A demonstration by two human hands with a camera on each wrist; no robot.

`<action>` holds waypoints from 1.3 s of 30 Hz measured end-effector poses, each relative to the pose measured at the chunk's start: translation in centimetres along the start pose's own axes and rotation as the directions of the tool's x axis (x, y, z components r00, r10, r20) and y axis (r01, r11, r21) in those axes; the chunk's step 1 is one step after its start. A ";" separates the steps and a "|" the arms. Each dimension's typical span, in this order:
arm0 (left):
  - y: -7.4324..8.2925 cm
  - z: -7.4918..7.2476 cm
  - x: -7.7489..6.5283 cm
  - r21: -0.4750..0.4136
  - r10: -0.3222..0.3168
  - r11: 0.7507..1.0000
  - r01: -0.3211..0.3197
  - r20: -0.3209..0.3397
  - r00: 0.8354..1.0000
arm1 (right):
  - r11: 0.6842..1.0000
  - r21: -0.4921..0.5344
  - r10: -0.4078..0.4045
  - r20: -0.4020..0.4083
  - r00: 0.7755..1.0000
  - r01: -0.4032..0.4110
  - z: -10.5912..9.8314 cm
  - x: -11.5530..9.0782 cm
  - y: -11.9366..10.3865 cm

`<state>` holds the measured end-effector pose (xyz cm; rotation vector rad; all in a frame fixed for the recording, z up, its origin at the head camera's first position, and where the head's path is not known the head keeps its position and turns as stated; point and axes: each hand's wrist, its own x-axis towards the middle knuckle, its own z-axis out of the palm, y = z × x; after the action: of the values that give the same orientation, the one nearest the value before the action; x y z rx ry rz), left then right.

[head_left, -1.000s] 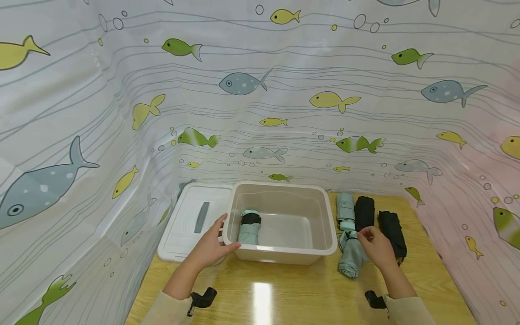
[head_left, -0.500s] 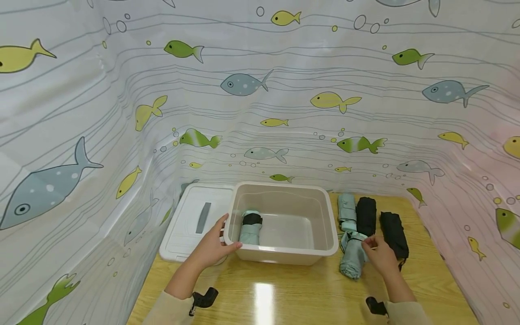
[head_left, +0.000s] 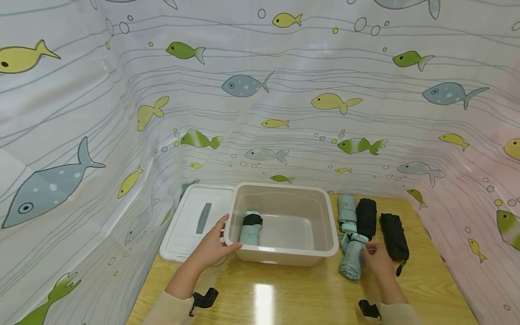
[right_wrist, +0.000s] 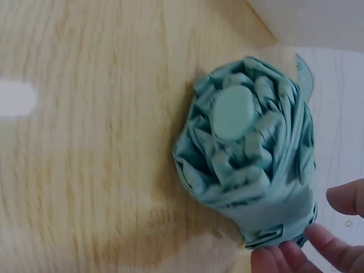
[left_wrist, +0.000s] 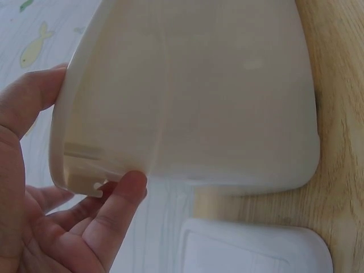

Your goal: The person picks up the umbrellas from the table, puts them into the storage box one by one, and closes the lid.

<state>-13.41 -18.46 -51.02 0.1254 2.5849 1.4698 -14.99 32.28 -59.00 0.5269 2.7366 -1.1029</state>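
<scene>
My left hand [head_left: 213, 243] grips the left end of a beige plastic storage box [head_left: 280, 256], thumb on the front rim and fingers round the end. In the left wrist view, fingers curl about the rim. A teal folded umbrella with a black band [head_left: 251, 229] lies inside the box at the left. On the table to the right, my right hand [head_left: 379, 259] is at the side of another teal folded umbrella [head_left: 351, 259]. The right wrist view has its fingertips right at this umbrella's edge, the thumb held apart. Its gathered end and oval cap [right_wrist: 233, 112] face the camera.
Behind the near umbrella lie a teal folded umbrella [head_left: 347, 210] and a black one [head_left: 366, 216]. A further black umbrella [head_left: 394, 234] lies right of my right hand. The white lid [head_left: 183, 230] with a grey handle is left of the box. A fish-print curtain surrounds the table.
My right hand has shifted from the near teal umbrella's band down along its right side, thumb and fingers parting. The umbrella's band now lies wrapped flat. The left hand has stayed on the box.
</scene>
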 end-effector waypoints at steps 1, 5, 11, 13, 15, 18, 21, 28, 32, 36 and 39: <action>0.0 0.0 0.0 0.000 -0.003 1.000 0.003 0.001 1.000 | 1.000 0.003 0.006 -0.003 1.000 -0.006 0.1 -0.1 -0.1; 0.1 0.1 -0.1 0.002 -0.008 1.000 0.008 0.002 1.000 | 1.000 0.023 0.013 -0.001 1.000 -0.013 0.3 -0.5 -0.5; 0.0 0.1 -0.2 0.010 -0.008 1.000 0.008 0.001 1.000 | 0.999 -0.014 0.046 0.046 0.998 -0.045 0.9 -0.8 -0.9; 0.0 0.1 -0.2 0.009 -0.005 1.000 0.005 0.001 1.000 | 0.998 -0.027 0.055 0.066 0.996 -0.054 1.0 -0.7 -0.9; -0.1 0.1 -0.2 0.009 -0.002 1.000 0.002 0.002 1.000 | 0.998 -0.035 0.056 0.079 0.995 -0.054 1.1 -0.6 -1.0; -0.2 0.1 -0.1 0.006 0.000 1.000 0.000 0.005 1.000 | 0.998 -0.048 0.040 0.082 0.996 -0.036 1.4 -0.4 -1.0; -0.2 0.1 -0.1 0.004 -0.001 1.000 0.001 0.008 1.000 | 0.998 -0.055 0.032 0.087 0.996 -0.027 1.7 0.0 -1.0; -0.1 0.0 0.0 -0.011 0.010 1.000 -0.010 0.003 1.000 | 0.994 -0.095 0.056 0.098 0.994 -0.047 2.2 0.9 -1.2; 0.0 0.0 0.0 -0.010 0.008 1.000 -0.008 0.008 1.000 | 0.991 -0.117 0.072 0.092 0.993 -0.061 2.1 1.0 -1.3; 0.0 0.0 0.0 -0.010 0.005 1.000 -0.005 0.010 1.000 | 0.991 -0.119 0.068 0.099 0.993 -0.056 1.9 1.1 -1.3; 0.1 0.0 0.1 -0.011 0.008 1.000 -0.008 0.010 1.000 | 0.992 -0.111 0.065 0.114 0.991 -0.052 1.6 1.3 -1.1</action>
<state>-13.52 -18.38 -50.99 0.1413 2.5710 1.4824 -16.58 30.76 -59.81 0.5066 2.6430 -0.9351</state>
